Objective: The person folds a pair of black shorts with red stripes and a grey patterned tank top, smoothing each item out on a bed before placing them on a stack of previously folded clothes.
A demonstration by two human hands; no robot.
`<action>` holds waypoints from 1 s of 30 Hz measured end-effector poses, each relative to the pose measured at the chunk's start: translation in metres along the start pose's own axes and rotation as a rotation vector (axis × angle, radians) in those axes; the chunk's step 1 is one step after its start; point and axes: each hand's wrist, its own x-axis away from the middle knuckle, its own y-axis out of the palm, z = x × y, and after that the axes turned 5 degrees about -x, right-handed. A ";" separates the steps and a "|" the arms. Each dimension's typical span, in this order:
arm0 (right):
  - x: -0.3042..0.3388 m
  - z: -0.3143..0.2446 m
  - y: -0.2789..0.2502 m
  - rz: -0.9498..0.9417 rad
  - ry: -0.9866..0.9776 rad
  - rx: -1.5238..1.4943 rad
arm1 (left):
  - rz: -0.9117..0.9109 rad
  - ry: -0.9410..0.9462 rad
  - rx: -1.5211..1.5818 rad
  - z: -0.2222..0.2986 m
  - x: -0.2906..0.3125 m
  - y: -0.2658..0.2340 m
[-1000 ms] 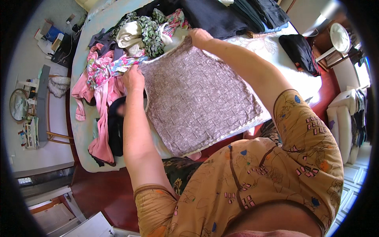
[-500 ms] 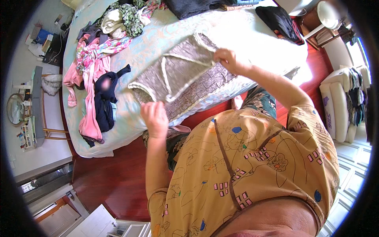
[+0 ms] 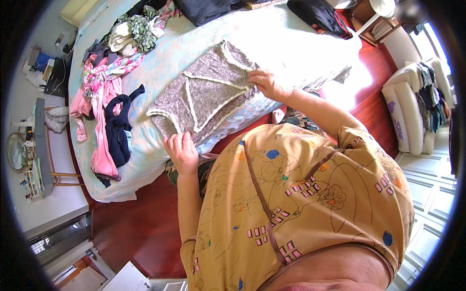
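A grey-brown patterned garment (image 3: 208, 85) with cream trim lies spread across the near edge of the bed, its cream lines forming an angled shape in the middle. My left hand (image 3: 182, 151) pinches its near left corner. At the garment's right edge, my right hand (image 3: 268, 85) grips the trimmed border between thumb and fingers. Both hands keep the cloth stretched out between them. Part of its near side drops toward the bed's edge and is partly folded under, so its full shape is hidden.
The bed (image 3: 272, 48) carries a heap of clothes at the left, including a pink garment (image 3: 101, 145) and a navy one (image 3: 116, 128). Dark folded clothing (image 3: 318, 18) lies at the far right. Beyond the bed on the right stands a cream chair (image 3: 404, 104) with clothes over it.
The garment has settled flatter onto the bed, and its far end has opened out. Both hands still hold its edges. The whole view has shifted slightly.
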 end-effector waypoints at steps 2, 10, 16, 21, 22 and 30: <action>0.020 0.015 0.013 -0.047 -0.035 0.047 | -0.049 0.027 0.016 0.002 0.015 0.017; 0.020 -0.009 0.011 -0.140 0.033 0.217 | -0.213 -0.003 0.011 0.007 0.020 0.009; -0.067 -0.033 0.027 -0.065 0.037 0.263 | 0.004 -0.122 0.099 0.008 -0.053 0.019; -0.119 -0.012 0.077 -0.131 0.144 0.340 | -0.177 -0.303 -0.132 -0.001 -0.105 0.080; -0.119 -0.005 0.079 -0.165 0.258 0.342 | -0.260 -0.381 -0.173 -0.006 -0.102 0.087; -0.114 0.022 0.087 -0.221 0.466 0.403 | -0.568 -0.656 -0.210 -0.015 -0.093 0.083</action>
